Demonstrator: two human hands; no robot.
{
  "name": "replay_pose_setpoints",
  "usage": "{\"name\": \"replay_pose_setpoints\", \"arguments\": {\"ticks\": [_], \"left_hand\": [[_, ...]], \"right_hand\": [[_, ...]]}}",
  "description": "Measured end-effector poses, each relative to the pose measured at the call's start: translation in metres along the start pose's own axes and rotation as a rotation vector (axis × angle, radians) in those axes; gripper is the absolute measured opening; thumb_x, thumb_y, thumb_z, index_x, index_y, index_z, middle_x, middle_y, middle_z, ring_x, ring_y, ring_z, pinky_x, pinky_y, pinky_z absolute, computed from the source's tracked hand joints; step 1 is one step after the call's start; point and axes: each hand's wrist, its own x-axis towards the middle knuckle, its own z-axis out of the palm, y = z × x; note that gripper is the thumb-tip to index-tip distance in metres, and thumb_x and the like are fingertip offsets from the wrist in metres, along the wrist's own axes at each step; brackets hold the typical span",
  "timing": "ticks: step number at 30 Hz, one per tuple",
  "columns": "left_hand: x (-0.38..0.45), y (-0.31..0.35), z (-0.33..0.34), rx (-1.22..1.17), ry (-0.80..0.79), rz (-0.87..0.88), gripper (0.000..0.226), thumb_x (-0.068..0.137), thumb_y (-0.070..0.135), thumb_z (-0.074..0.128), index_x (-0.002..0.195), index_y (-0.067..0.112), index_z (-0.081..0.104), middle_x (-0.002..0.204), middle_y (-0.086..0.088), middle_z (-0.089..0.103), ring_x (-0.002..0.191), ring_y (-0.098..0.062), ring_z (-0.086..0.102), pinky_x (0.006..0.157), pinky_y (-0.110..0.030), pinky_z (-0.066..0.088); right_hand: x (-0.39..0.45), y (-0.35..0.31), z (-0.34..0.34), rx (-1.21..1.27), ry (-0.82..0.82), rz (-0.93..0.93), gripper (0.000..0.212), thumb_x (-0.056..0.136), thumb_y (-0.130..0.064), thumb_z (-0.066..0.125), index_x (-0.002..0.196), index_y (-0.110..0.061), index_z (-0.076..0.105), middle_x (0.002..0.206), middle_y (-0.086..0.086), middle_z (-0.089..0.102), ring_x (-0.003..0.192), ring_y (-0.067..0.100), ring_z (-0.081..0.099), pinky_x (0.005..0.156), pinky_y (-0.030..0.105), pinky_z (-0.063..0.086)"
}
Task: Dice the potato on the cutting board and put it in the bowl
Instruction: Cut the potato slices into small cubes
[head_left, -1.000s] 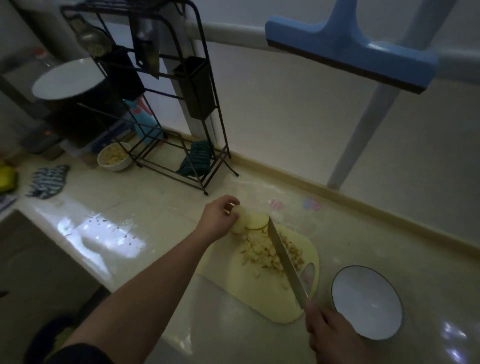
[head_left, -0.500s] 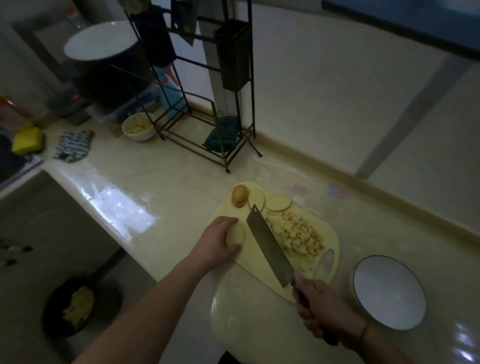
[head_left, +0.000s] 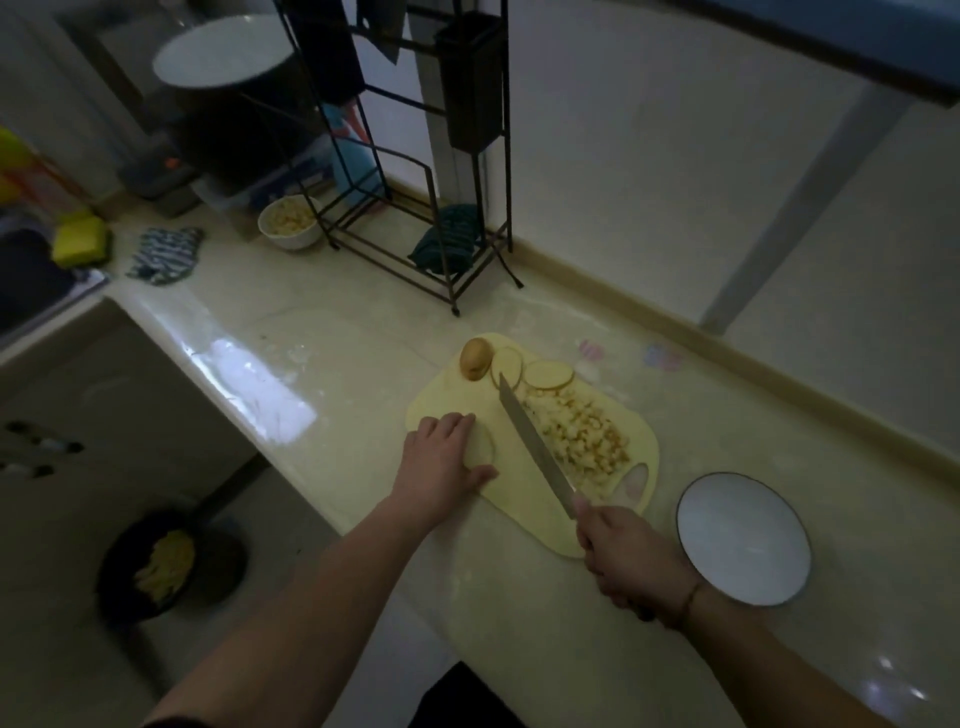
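A pale yellow cutting board (head_left: 447, 395) lies on the counter. My left hand (head_left: 441, 462) presses a round potato slice (head_left: 482, 447) flat on the board's near left part, fingers fairly straight. My right hand (head_left: 623, 556) grips the handle of a cleaver (head_left: 535, 441), whose blade stands on edge between the slice and a heap of diced potato (head_left: 576, 431). A potato end piece with skin (head_left: 475, 357) and two more round slices (head_left: 545, 374) lie at the board's far end. An empty white bowl (head_left: 743, 538) with a dark rim stands right of the board.
A black wire rack (head_left: 415, 171) with a dark cloth stands behind the board by the wall. A small bowl of diced potato (head_left: 290, 221), a striped cloth (head_left: 163, 254) and yellow sponges (head_left: 80, 244) lie far left. A dark pan (head_left: 166, 566) sits on the floor below the counter edge.
My left hand carried one slice from the far end of the board to its near left part and now presses it down. The cleaver turned from flat onto its edge beside it.
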Motion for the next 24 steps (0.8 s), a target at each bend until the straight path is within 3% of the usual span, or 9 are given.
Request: {"name": "replay_pose_setpoints", "arguments": {"ticks": [6, 10, 16, 20, 24], "left_hand": [[-0.014, 0.023, 0.022, 0.048, 0.135, -0.105, 0.082, 0.083, 0.080, 0.041, 0.146, 0.029, 0.041, 0.150, 0.009, 0.039, 0.133, -0.023, 0.030, 0.105, -0.043, 0.020], [-0.021, 0.018, 0.035, -0.068, 0.158, -0.064, 0.083, 0.085, 0.075, 0.029, 0.149, 0.024, 0.040, 0.155, 0.004, 0.035, 0.137, -0.025, 0.030, 0.111, -0.043, 0.024], [-0.025, 0.009, 0.045, -0.076, 0.334, 0.268, 0.041, 0.094, 0.036, 0.054, 0.130, 0.017, 0.059, 0.132, -0.004, 0.060, 0.122, -0.029, 0.051, 0.095, -0.046, 0.046], [-0.015, 0.003, 0.048, -0.142, 0.378, 0.336, 0.032, 0.095, 0.026, 0.060, 0.123, 0.012, 0.068, 0.125, -0.009, 0.065, 0.116, -0.032, 0.058, 0.093, -0.045, 0.049], [-0.012, 0.000, 0.046, -0.122, 0.397, 0.371, 0.034, 0.089, 0.024, 0.063, 0.119, 0.009, 0.069, 0.118, -0.013, 0.066, 0.106, -0.035, 0.059, 0.087, -0.042, 0.051]], "right_hand": [[0.006, 0.004, 0.014, -0.225, 0.064, -0.140, 0.053, 0.093, -0.062, 0.031, 0.070, -0.015, 0.041, 0.063, 0.008, 0.047, 0.041, 0.014, 0.042, 0.040, 0.021, 0.031], [0.009, 0.007, 0.017, -0.345, 0.089, -0.201, 0.056, 0.096, -0.058, 0.031, 0.064, -0.014, 0.045, 0.062, 0.003, 0.052, 0.050, 0.011, 0.046, 0.049, 0.025, 0.034], [0.007, 0.007, 0.016, -0.482, 0.099, -0.291, 0.052, 0.098, -0.052, 0.035, 0.068, -0.012, 0.051, 0.067, -0.001, 0.056, 0.060, 0.006, 0.049, 0.055, 0.023, 0.033], [0.007, 0.009, 0.021, -0.475, 0.156, -0.307, 0.054, 0.097, -0.055, 0.035, 0.077, -0.012, 0.060, 0.071, -0.002, 0.061, 0.064, 0.007, 0.054, 0.056, 0.021, 0.035], [0.009, 0.010, 0.030, -0.456, 0.187, -0.340, 0.046, 0.096, -0.056, 0.035, 0.068, -0.022, 0.050, 0.068, -0.006, 0.057, 0.066, 0.009, 0.052, 0.062, 0.024, 0.033]]}}
